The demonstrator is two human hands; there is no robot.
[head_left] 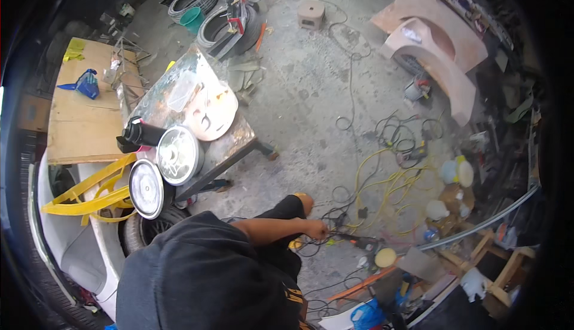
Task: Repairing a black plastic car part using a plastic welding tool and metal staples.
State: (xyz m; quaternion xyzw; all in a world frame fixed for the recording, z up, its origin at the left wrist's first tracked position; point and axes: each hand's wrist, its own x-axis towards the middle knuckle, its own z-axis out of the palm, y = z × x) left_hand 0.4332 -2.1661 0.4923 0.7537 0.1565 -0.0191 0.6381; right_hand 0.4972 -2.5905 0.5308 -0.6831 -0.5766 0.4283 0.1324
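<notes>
A person in a dark hooded top crouched on a stained concrete floor [311, 84], seen from above the head. One bare forearm stretched out from the torso toward the picture's right, nearly level, elbow slightly bent, ending in a hand [315, 229] at floor height. From this view it appeared to be the right hand. Its fingers [323, 232] were curled together around the near end of a dark power tool [357, 241] that lay low over the floor, though the exact grip was too small to make out. The other hand was hidden beneath the body, so its state could not be told.

A tangle of black cables [335, 213] lay just beside the hand, and yellow cables [382, 180] looped over the floor beyond it. A round yellow polishing pad [385, 257] sat near the tool's far end.

Behind the person stood a metal worktop [173, 93] bearing a round cream panel [210, 113], with two shiny round discs [161, 171] leaning at its near edge. A plywood sheet [84, 120] lay to the left, carrying a blue object [87, 83]. Stacked tyres [230, 19] rested at the top, and pale curved body panels [439, 37] stood at the upper right.
</notes>
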